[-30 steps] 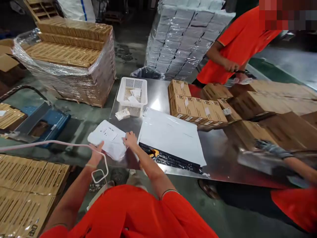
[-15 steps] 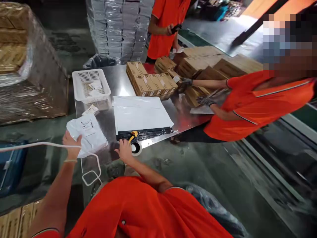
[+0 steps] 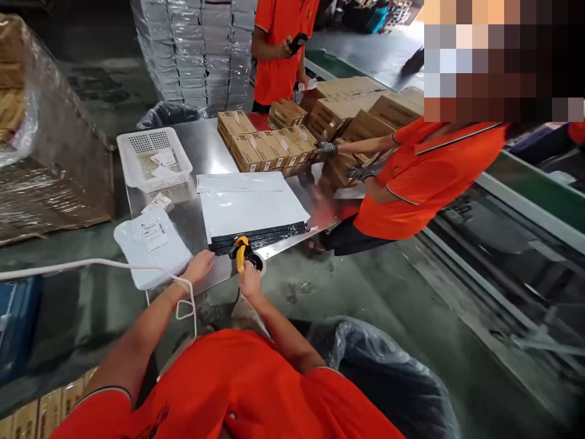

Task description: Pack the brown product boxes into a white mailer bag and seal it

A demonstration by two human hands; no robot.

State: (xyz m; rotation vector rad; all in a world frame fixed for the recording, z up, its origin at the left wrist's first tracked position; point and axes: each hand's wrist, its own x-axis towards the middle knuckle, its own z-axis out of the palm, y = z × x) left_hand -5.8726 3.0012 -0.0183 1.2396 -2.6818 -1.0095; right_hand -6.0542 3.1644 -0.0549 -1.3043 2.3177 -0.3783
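My right hand [image 3: 250,279] is closed around the handle of a yellow and black tape dispenser [image 3: 241,255], held at the table's front edge with its tape roll beside the fingers. My left hand [image 3: 200,267] is open over the table edge, between a packed white mailer bag [image 3: 153,249] and the dispenser, with nothing visible in it. That bag lies flat at the left and carries a printed label [image 3: 155,235]. Beyond my hands lies a stack of flat white mailer bags [image 3: 251,204], its black strip [image 3: 278,234] toward me.
A white plastic basket [image 3: 179,163] holds paper slips. Brown boxes [image 3: 247,152] stand at the table's back. A gloved co-worker [image 3: 439,177] works at right; another person [image 3: 281,61] holds a handheld device. A white cord [image 3: 91,263] crosses my left forearm. A lined bin [image 3: 388,372] stands behind right.
My left hand has left the packed mailer bag and moved right, toward the dispenser. My right hand has taken hold of the tape dispenser and turned it more upright. The view has shifted slightly.
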